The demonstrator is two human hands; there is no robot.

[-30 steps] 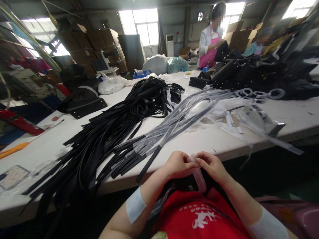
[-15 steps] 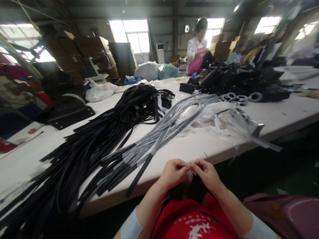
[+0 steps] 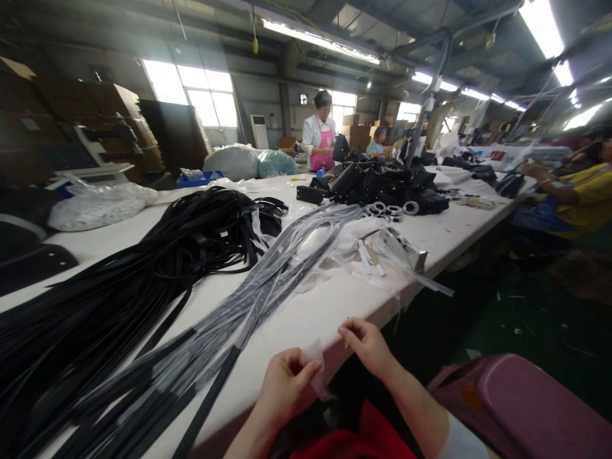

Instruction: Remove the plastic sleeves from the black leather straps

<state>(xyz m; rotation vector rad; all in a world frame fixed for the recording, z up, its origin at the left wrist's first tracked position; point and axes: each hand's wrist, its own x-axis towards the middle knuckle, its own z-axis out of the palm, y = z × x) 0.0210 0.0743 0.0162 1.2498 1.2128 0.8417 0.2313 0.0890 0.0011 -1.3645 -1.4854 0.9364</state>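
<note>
- Pinching a clear film piece (image 3: pixel 316 354), the left hand (image 3: pixel 285 386) has its thumb and fingers (image 3: pixel 306 368) closed on the film's lower edge. The film stands up crumpled just off the worktop (image 3: pixel 306 312) edge, above the lap.
- The right hand (image 3: pixel 367 343) sits just beside it, apart from the film. Its fingertips are drawn together in a small pinch, and I cannot tell whether anything thin lies between them.
- No strap is in either hand.
- The nearest stock is the sleeved straps (image 3: pixel 268 280), a long bundle already inside clear wrapping that runs diagonally across the worktop, its near ends hanging past the edge by the left wrist.
- Left of these lies a far bigger heap of bare black straps (image 3: pixel 143 268) with no wrapping visible on them.
- Judgement: the wrapped share looks like the smaller part and the bare heap the larger, so most of the pile appears undone.
- Loose film and paper scraps (image 3: pixel 368 255) lie right of the bundle.
- Farther out are tape rolls (image 3: pixel 392 208) and a pile of black bags (image 3: pixel 377 182).
- A person in a pink apron (image 3: pixel 319 137) stands at the far end, and a seated person in yellow (image 3: pixel 568 191) is at the right.
</note>
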